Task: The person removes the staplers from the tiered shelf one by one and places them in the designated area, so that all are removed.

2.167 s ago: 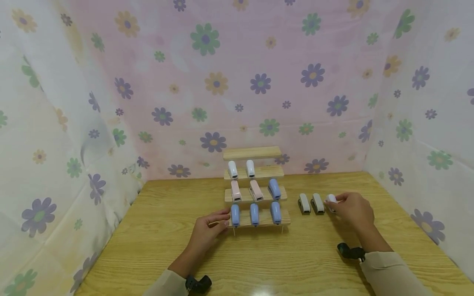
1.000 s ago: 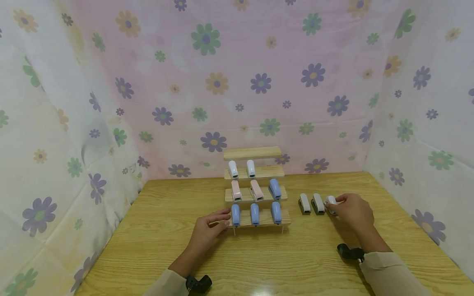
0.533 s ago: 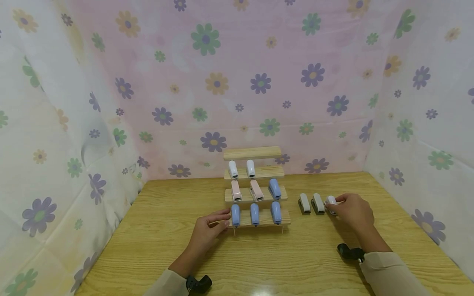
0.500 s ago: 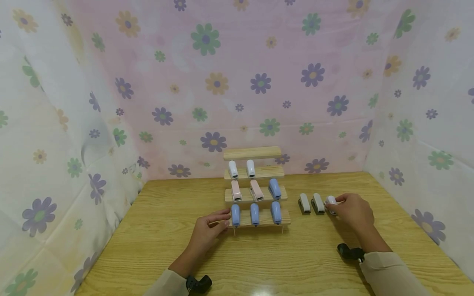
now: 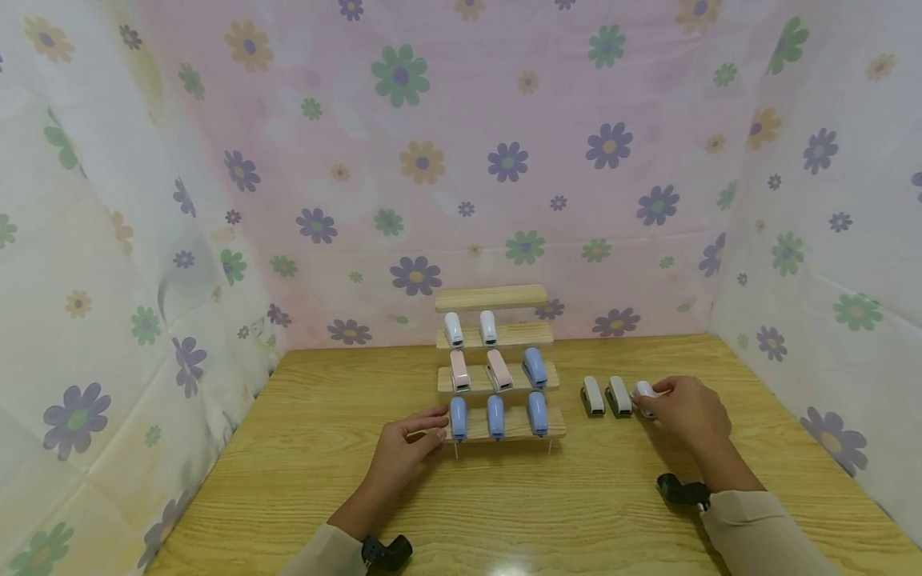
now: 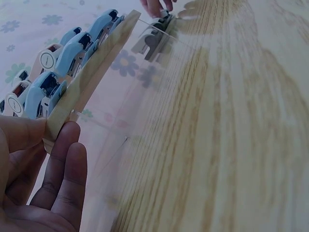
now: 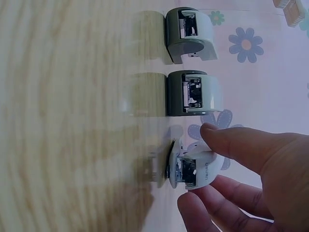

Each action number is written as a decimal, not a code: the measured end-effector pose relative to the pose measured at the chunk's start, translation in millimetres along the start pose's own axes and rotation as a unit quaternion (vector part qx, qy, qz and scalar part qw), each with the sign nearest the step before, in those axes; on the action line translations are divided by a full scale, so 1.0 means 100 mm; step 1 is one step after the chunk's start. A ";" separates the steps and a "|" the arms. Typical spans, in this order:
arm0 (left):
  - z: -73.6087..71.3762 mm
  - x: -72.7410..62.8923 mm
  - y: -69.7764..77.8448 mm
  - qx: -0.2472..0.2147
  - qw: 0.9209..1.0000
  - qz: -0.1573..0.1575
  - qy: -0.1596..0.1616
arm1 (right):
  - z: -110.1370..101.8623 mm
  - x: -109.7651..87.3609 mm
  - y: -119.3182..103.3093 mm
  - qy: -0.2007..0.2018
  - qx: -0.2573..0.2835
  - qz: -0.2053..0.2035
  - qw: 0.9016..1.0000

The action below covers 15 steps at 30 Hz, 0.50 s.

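At the left end of the bottom board of a tiered wooden rack [image 5: 515, 424], my left hand [image 5: 405, 454] pinches the wood. In the left wrist view the thumb lies over the board [image 6: 84, 89] and fingers reach beneath it. My right hand [image 5: 687, 412] holds a small white stapler [image 7: 203, 168] at the table between thumb and fingers. Two white-and-grey staplers [image 7: 193, 36] stand in line beside it. Blue staplers [image 5: 495, 416] fill the bottom tier. Above are two pink staplers [image 5: 497, 370] with a blue stapler [image 5: 534, 366], then two white staplers [image 5: 452, 328].
The rack's top board [image 5: 491, 298] carries no stapler. A wood-grain table [image 5: 331, 400] lies under everything. Flower-printed cloth [image 5: 461, 120] hangs behind and on both sides. A black camera mount sits on each wrist.
Since the oldest frame, the white stapler in my right hand has shifted very slightly toward me. My left hand stays on the rack, and the other staplers have not moved.
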<state>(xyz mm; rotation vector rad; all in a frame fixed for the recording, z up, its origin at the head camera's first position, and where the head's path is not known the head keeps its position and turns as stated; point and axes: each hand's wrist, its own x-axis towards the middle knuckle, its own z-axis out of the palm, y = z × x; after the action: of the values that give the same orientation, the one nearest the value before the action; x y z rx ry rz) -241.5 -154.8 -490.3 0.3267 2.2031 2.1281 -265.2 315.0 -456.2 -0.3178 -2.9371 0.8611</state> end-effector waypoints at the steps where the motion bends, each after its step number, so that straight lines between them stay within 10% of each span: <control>1: 0.00 0.00 0.00 0.000 1.000 0.001 0.000 | 0.00 0.00 0.00 0.001 -0.001 0.000 1.000; 15: 0.00 0.01 -0.03 0.006 1.000 0.002 0.008 | -0.07 -0.03 -0.10 0.014 -0.005 -0.016 1.000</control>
<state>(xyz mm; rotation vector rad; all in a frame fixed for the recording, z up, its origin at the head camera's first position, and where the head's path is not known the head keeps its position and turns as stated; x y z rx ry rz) -243.0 -154.2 -493.3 0.3147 2.2275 2.1274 -263.1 309.7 -444.7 -0.2804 -2.9133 0.8306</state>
